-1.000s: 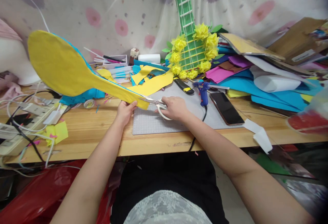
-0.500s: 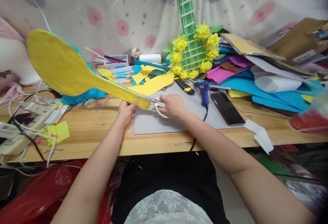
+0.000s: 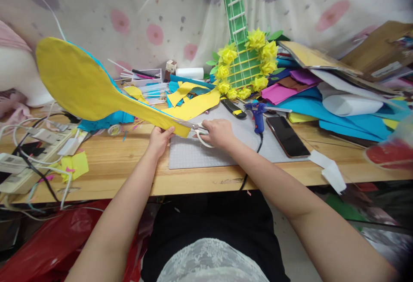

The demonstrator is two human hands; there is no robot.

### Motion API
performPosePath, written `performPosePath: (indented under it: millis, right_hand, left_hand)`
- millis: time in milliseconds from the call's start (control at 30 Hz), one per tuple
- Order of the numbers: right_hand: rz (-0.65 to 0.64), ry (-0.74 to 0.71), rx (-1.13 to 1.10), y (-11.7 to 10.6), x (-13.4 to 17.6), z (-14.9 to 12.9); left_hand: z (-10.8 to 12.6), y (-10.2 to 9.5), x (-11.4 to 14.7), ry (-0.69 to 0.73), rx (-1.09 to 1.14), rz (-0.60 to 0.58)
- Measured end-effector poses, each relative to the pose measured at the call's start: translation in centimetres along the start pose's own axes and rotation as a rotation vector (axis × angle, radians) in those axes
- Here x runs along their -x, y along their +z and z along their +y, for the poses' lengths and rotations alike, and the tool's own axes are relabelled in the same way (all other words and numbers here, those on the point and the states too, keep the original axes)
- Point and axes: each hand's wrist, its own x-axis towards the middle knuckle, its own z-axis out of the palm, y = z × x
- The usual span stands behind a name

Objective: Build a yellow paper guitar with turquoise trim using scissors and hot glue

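A large yellow guitar-shaped paper piece (image 3: pixel 80 88) with blue along its upper edge slants above the left of the table. My left hand (image 3: pixel 159 141) is closed on its narrow neck near the right end. White-handled scissors (image 3: pixel 202 133) are in my right hand (image 3: pixel 219 132), fingers wrapped round the handles. Their blades lie along the neck's upper edge, close to its end; whether they are parted I cannot tell. Under the hands is a grey cutting mat (image 3: pixel 183 157). Yellow paper scraps (image 3: pixel 196 105) lie just behind the neck.
A green paper guitar (image 3: pixel 243 64) with yellow flowers leans at the back. Right of my hands are a utility knife (image 3: pixel 232 108), a blue glue gun (image 3: pixel 258 118) and a phone (image 3: pixel 287 136). Coloured sheets (image 3: pixel 348 122) pile up at right. Power strips (image 3: pixel 35 161) and cables crowd the left.
The view has shifted very slightly, moving everything a little to the right. Both hands keep their grips, and the scissors stay at the neck's upper edge.
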Motion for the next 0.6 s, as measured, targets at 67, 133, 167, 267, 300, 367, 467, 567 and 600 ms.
performPosePath:
  millis: [67, 133, 167, 267, 300, 367, 467, 567, 600]
  right_hand:
    - [0.001, 0.002, 0.003, 0.14, -0.01, 0.05]
    - [0.003, 0.004, 0.008, 0.16, -0.02, 0.06]
    - [0.004, 0.006, 0.012, 0.14, -0.02, 0.06]
    - [0.002, 0.007, 0.02, 0.03, -0.06, 0.05]
    - [0.001, 0.006, 0.021, 0.01, -0.08, 0.06]
    - [-0.003, 0.002, 0.024, 0.04, -0.12, 0.1]
    - [-0.007, -0.005, 0.027, 0.11, -0.15, 0.13]
    - [-0.005, -0.009, 0.017, -0.03, -0.1, 0.14]
    - [-0.004, -0.01, 0.007, -0.16, -0.06, 0.17]
  left_hand:
    - [-0.05, -0.03, -0.04, 0.005, -0.003, 0.0]
    - [-0.1, -0.07, -0.08, 0.007, -0.009, 0.002]
    - [-0.12, -0.09, -0.1, 0.007, -0.013, 0.002]
    - [-0.13, -0.11, -0.09, 0.005, -0.015, 0.005]
    - [-0.13, -0.11, -0.08, 0.004, -0.014, 0.007]
    - [-0.13, -0.12, -0.07, 0.005, -0.014, 0.013]
    - [-0.17, -0.19, -0.11, 0.0, -0.013, 0.018]
    - [-0.21, -0.28, -0.16, -0.013, -0.009, 0.018]
    - [-0.21, -0.29, -0.16, -0.016, -0.008, 0.016]
